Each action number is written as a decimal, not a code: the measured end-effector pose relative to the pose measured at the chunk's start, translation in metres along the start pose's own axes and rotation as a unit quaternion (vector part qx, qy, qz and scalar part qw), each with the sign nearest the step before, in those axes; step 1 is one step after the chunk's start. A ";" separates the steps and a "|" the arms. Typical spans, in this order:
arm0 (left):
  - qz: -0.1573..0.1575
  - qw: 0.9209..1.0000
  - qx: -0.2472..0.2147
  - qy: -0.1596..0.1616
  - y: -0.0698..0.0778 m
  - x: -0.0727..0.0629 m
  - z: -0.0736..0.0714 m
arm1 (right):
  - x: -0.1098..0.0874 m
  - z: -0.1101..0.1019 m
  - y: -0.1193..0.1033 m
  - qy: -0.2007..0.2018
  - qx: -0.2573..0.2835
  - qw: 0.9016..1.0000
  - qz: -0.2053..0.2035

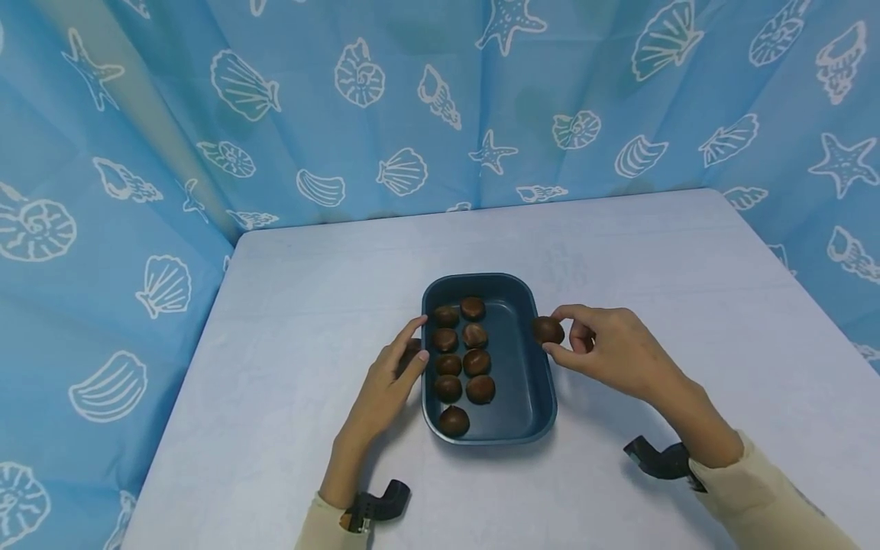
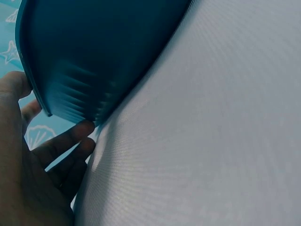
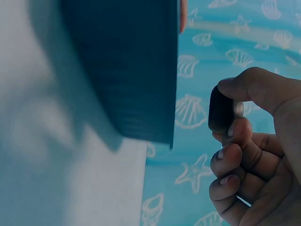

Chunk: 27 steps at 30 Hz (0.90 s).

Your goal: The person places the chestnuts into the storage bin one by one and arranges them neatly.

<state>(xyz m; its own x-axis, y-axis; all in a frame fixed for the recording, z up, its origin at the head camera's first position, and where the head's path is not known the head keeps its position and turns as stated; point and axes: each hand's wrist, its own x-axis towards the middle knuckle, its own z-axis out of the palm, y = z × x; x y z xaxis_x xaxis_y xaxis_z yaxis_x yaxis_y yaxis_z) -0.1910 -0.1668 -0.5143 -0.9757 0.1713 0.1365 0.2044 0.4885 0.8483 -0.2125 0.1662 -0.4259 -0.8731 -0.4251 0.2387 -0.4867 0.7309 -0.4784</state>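
Observation:
In the head view a dark blue rectangular tray holds several brown chestnuts in two columns along its left half. My left hand touches the tray's left rim with thumb and index finger. In the left wrist view the other fingers sit lower, by the tray's outer wall. My right hand pinches one chestnut between thumb and forefinger, over the tray's right rim. In the right wrist view that chestnut is apart from the tray wall, and the remaining fingers curl below it.
The tray stands on a table with a white cloth. A blue curtain with white shell prints hangs behind and to the left and right. Black wrist mounts stick out from both forearms.

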 end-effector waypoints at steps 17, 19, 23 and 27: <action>-0.001 1.000 0.002 -0.004 0.000 0.000 0.001 | -0.005 0.026 -0.039 -0.079 0.007 0.991 -0.108; -0.002 1.000 0.002 -0.004 0.000 0.000 0.001 | -0.005 0.030 -0.041 -0.089 0.010 0.989 -0.115; -0.004 1.000 0.006 -0.004 0.000 0.000 0.000 | -0.004 0.035 -0.044 -0.108 0.015 0.986 -0.122; -0.009 1.000 0.008 -0.003 0.001 -0.001 0.000 | -0.002 0.041 -0.046 -0.130 0.018 0.984 -0.124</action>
<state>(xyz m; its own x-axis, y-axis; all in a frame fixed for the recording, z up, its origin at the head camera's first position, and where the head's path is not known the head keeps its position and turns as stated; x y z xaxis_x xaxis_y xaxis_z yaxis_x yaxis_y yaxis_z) -0.1902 -0.1665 -0.5130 -0.9786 0.1681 0.1189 0.1890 0.5042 0.8426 -0.1869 0.1120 -0.4394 -0.6883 -0.7138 0.1292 -0.6784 0.5703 -0.4631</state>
